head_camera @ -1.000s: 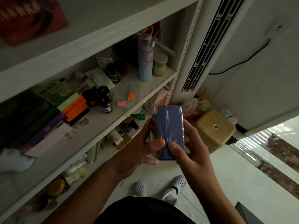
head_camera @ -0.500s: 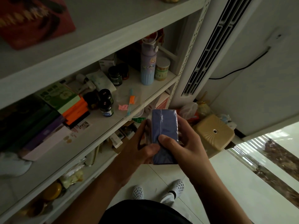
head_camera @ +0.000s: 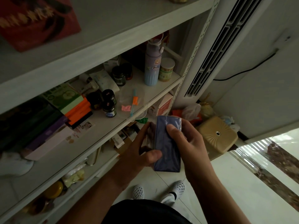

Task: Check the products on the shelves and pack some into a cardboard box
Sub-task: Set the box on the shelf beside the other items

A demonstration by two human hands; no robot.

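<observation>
A blue plastic-wrapped box [head_camera: 166, 146] is held between both hands in front of the white shelf unit [head_camera: 103, 126]. My left hand [head_camera: 142, 151] grips its left edge, thumb on the lower front face, fingers curled behind. My right hand [head_camera: 186, 143] grips the right side, with the thumb pressed on the upper front. No cardboard box is in view.
The middle shelf carries stacked flat boxes [head_camera: 53, 120], dark jars [head_camera: 109, 102], a pale blue bottle [head_camera: 152, 62] and a canister [head_camera: 166, 69]. A red box [head_camera: 37, 18] sits on the top shelf. A tan stool [head_camera: 216, 135] and an air conditioner [head_camera: 218, 46] stand at the right.
The blue box has turned a little in my hands and come lower. My right thumb slid up its front face and my left thumb shifted down.
</observation>
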